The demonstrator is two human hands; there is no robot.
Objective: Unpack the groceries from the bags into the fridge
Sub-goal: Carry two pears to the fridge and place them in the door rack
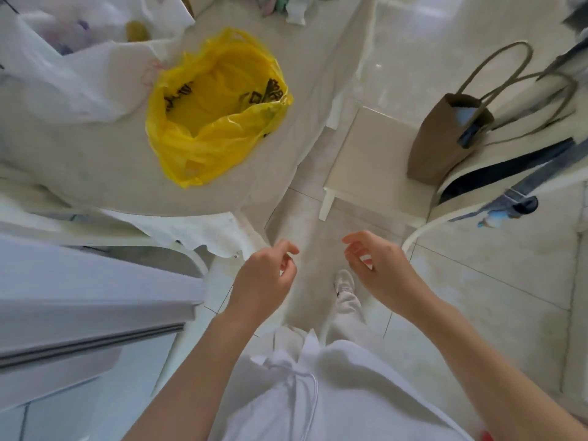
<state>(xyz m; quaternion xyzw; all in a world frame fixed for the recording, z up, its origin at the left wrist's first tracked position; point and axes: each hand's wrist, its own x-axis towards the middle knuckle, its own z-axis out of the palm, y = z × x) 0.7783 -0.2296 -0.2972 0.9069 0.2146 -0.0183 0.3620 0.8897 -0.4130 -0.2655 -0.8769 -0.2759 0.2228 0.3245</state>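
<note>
Bare and empty, the left hand [265,275] and right hand [378,268] hang loosely curled over the tiled floor, likely between trips, while the crumpled yellow plastic bag [216,106] gapes open on the pale counter [105,173] beyond, ready for reaching in.

Yellow bag [216,106] lying open and crumpled on the table in the upper middle-left, black print showing, white bag [79,58] slumping beside it in the upper left corner, contents blurred
</note>
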